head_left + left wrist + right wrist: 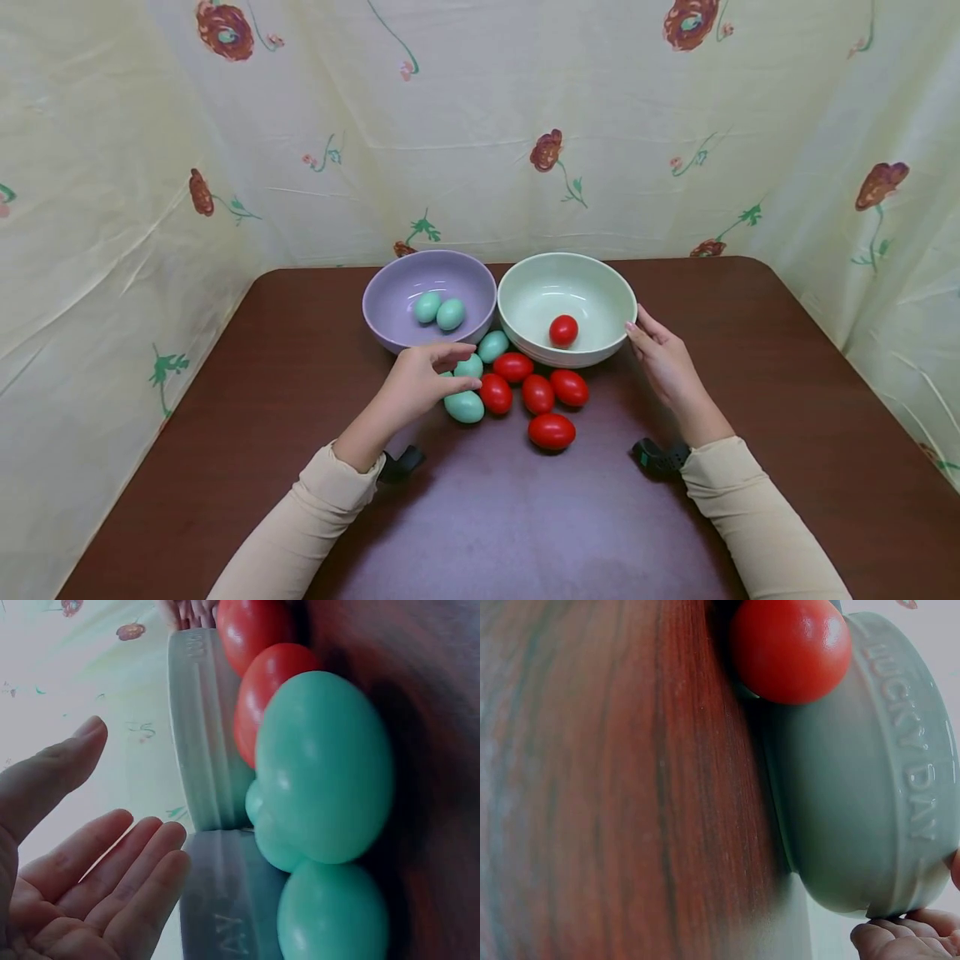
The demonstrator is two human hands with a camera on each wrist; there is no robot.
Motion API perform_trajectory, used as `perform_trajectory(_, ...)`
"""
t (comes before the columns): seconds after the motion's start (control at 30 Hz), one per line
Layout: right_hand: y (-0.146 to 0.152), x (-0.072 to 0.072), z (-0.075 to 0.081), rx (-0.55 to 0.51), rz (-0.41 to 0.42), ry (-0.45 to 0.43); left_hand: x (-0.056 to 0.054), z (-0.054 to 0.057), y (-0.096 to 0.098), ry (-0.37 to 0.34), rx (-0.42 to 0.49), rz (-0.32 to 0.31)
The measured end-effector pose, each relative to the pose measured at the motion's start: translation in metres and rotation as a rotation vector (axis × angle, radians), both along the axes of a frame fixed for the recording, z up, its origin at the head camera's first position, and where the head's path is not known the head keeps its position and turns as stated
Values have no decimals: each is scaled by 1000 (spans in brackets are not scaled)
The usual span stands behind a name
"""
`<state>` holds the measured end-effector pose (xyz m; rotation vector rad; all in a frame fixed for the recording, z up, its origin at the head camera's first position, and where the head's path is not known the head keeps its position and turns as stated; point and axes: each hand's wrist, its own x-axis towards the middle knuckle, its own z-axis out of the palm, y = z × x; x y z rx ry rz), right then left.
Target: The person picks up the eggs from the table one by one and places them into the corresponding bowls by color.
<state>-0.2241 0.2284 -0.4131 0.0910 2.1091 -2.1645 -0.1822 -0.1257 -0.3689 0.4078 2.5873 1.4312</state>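
Observation:
My left hand hovers beside several green eggs, its thumb and fingers spread apart with nothing between them. In the left wrist view its palm faces the sides of both bowls. My right hand holds the right rim of a pale green bowl, thumb at the rim and fingers against the outer wall. One red egg lies in that bowl. Left of it stands a purple bowl with two green eggs inside. Several red eggs are grouped on the table in front of the bowls.
The brown table has its far edge just behind the bowls. A floral curtain hangs behind it and along both sides. Raised lettering shows on the green bowl's outer wall. Each wrist bears a dark strapped device.

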Motion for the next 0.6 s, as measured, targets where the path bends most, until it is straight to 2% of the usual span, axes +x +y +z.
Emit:
perform_trajectory(0.23,0,1,0,1,-5,2,7,-9,-5,-4,-4,27)
perform_trajectory(0.6,-1,0,-1,-20,-4,13,15,-19,-7,8,-19,35)
